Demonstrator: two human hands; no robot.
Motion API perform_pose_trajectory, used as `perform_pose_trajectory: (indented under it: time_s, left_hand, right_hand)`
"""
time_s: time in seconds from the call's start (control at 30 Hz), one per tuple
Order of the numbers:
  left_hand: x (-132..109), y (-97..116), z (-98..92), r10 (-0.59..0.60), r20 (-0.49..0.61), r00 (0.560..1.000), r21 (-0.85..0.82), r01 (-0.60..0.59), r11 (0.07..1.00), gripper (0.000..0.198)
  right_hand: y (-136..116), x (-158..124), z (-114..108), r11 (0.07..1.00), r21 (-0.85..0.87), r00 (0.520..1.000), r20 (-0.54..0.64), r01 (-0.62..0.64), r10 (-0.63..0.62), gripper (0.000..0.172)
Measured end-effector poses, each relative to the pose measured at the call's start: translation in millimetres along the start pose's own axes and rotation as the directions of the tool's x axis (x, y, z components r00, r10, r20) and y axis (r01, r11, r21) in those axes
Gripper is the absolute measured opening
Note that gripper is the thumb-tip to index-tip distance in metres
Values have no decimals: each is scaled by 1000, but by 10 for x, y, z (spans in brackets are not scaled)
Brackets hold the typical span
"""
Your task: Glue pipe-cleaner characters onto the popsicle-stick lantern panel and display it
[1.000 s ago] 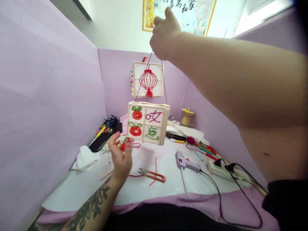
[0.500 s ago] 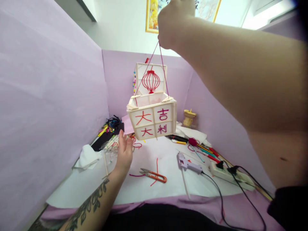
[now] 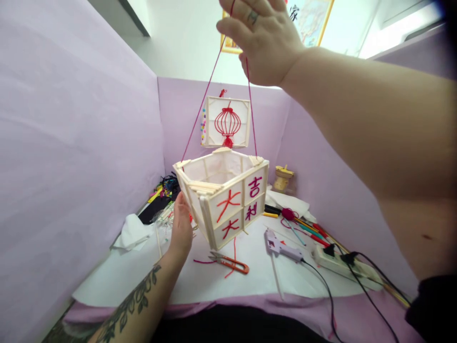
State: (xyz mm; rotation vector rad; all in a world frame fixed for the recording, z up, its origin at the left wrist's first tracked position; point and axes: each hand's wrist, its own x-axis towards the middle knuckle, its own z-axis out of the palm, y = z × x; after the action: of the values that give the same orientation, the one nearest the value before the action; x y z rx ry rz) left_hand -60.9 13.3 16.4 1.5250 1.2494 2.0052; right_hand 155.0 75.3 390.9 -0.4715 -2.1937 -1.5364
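An open-topped lantern of thin wooden sticks and white panels, with orange and purple characters on its front, hangs tilted above the table. A dark red string runs up from its rim in two strands. My right hand, raised at the top of the view, grips this string, though its fingertips are partly cut off. Beside the lantern's left side is my left hand, fingers stretched out and partly hidden behind it; whether it touches the panel I cannot tell. Below lie orange-handled thread snips.
Against the back wall is another white panelled lantern with a red lantern motif. At right lie a glue gun, a power strip with black cables, and a yarn ball. Crumpled white tissue lies at left.
The lantern has come lower and nearer and turned, showing its left side and inside. My right hand has rotated, its fingers more visible. My left hand is now partly behind the lantern.
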Motion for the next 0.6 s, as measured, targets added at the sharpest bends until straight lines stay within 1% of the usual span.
perform_pose_trajectory:
  time_s: [0.07,0.13,0.2,0.27,0.4,0.47,0.53,0.6]
  left_hand:
    - [5,58,-3,-2,19,1000,-64,3,998,61]
    - [1,105,0,7,18,1000,-74,-6,997,58]
    - [-3,122,4,-18,-7,1000,-21,18,1000,51]
    - [3,110,7,-53,3,999,64,53,997,44]
    - [43,73,34,-46,136,990,136,27,990,34]
    - [67,69,69,-39,196,980,168,6,986,31]
    - [83,67,116,-35,236,971,230,-21,973,27]
    - [88,44,164,-33,275,961,277,-47,960,24]
  right_hand:
    - [5,7,-5,999,2,999,9,-37,37,55]
    - [8,23,-14,998,8,997,38,-70,70,61]
    - [5,42,-25,994,20,991,81,-104,102,66]
    - [-5,54,-29,989,36,984,116,-143,138,68]
    - [-32,52,8,980,53,972,147,-193,183,71]
    - [-41,39,55,973,48,958,192,-226,213,72]
    - [-47,17,118,963,49,942,228,-264,246,71]
    - [-59,-18,192,956,40,930,247,-290,272,65]
